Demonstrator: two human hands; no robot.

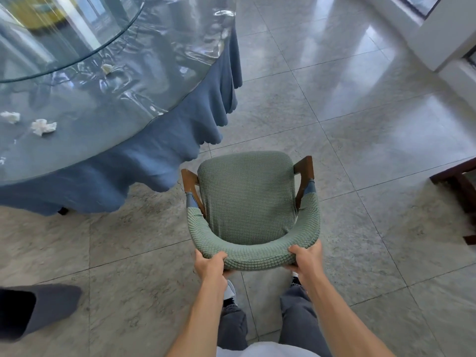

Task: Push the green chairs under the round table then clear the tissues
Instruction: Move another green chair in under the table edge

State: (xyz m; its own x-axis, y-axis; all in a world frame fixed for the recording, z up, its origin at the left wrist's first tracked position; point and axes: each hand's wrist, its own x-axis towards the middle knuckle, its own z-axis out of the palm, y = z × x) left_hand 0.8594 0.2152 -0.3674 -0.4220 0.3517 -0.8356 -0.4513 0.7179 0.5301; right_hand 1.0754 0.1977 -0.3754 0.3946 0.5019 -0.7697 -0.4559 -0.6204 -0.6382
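View from my head, looking down. My left hand grips the left part of the curved backrest of the green chair, thumb over the top of the knitted cover and the fingers curled beneath it; my right hand grips the right part of the same backrest in like manner. The chair stands upright on the tiled floor, its padded seat facing away from me, its wooden armrest ends showing brown at the front left and front right. It is outside the round table, just beside the hanging hem of the blue tablecloth, with the left armrest nearest the cloth; whether the two touch I cannot tell. The tabletop lies to the upper left under a clear shiny cover, with a glass turntable raised at its centre. Three crumpled white tissues lie on the tabletop: one tissue close to the turntable's edge, a second tissue nearer the table's rim, and a third tissue just beside the second at the left border. My legs in grey jeans are directly behind the chair. A dark piece of wooden furniture is cut off at the right border.
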